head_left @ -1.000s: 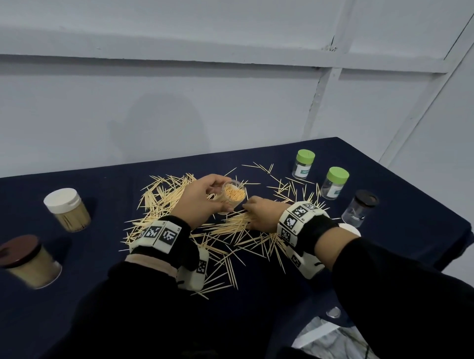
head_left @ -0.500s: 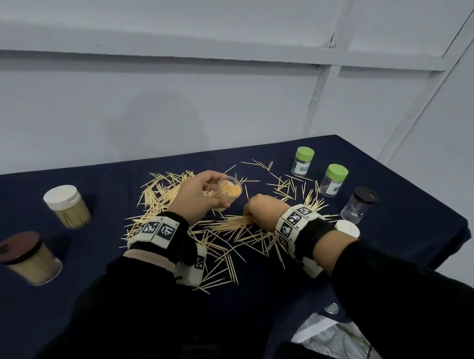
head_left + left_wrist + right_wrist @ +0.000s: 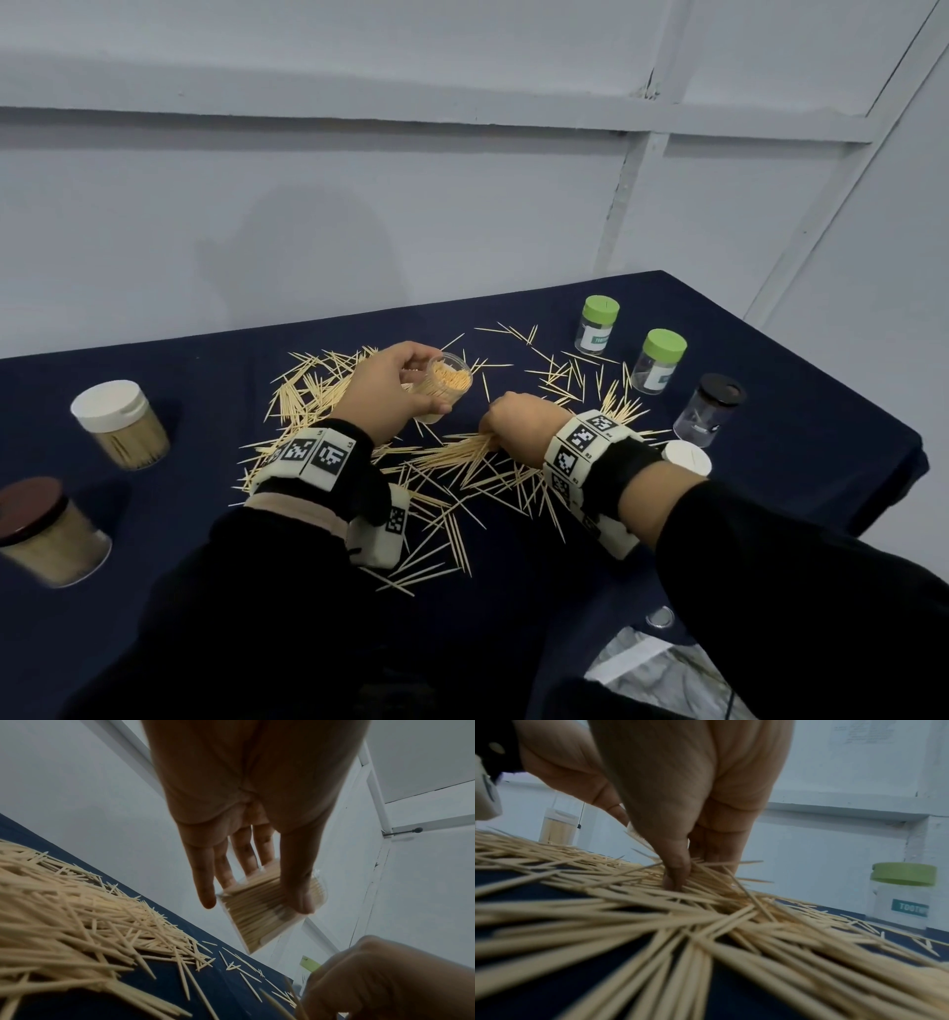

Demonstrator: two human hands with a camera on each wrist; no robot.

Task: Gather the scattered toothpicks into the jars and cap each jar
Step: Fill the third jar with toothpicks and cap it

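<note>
The left hand (image 3: 390,393) held the open jar (image 3: 445,386) tilted, ready for filling, while the right hand (image 3: 518,424) fingers (image 3: 677,868) pinched toothpicks (image 3: 452,457) on the tabletop (image 3: 205,370).

left hand (image 3: 244,801) grips toothpick jar (image 3: 267,914) | toothpicks (image 3: 77,912) on table (image 3: 226,990)

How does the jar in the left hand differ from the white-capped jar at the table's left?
The held jar is uncapped, tilted and lifted in the left hand; the white-capped jar is closed, standing on the table, untouched and looks larger. Both are clear and packed with toothpicks.
</note>
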